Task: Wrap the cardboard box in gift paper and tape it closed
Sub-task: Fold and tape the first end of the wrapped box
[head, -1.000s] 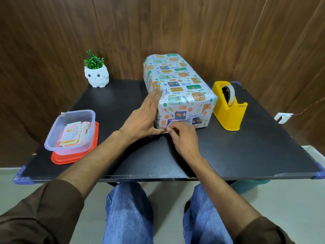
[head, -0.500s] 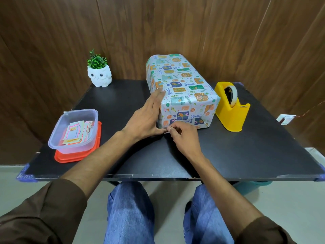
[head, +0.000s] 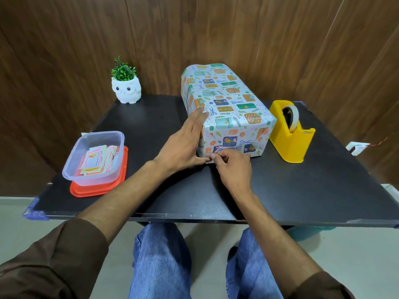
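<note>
Box [head: 226, 108] sits mid-counter, long axis running away from the person, near end face turned toward them. Gift paper [head: 228, 91] covers every side in view; no bare cardboard shows.

Left hand [head: 183, 147]: fingers straight and flat along the box's left side, thumb down by the near bottom corner. It holds nothing. Likely it is bracing the box so it can't slide or twist while the other hand works.

Right hand [head: 234, 167]: fingers curled, tips pinching a small flap [head: 218, 148] of paper low on the near end face, just beside the left thumb. Looks like the last end fold being drawn tight or smoothed for taping. Cannot tell whether tape is already on it.

Tape dispenser [head: 289, 134], yellow, roll loaded, stands just beside the box's right side, within easy reach of the right hand, nothing between them.

Around: clear plastic tub [head: 95, 156] of paper slips, sitting on its red lid [head: 97, 189], well to the left. Owl-shaped pot [head: 126, 89] with a green plant at the far left of the counter [head: 151, 117], against the wood-panelled wall. Neither is near the working area. The hands themselves hide the bottom edge of the fold.
</note>
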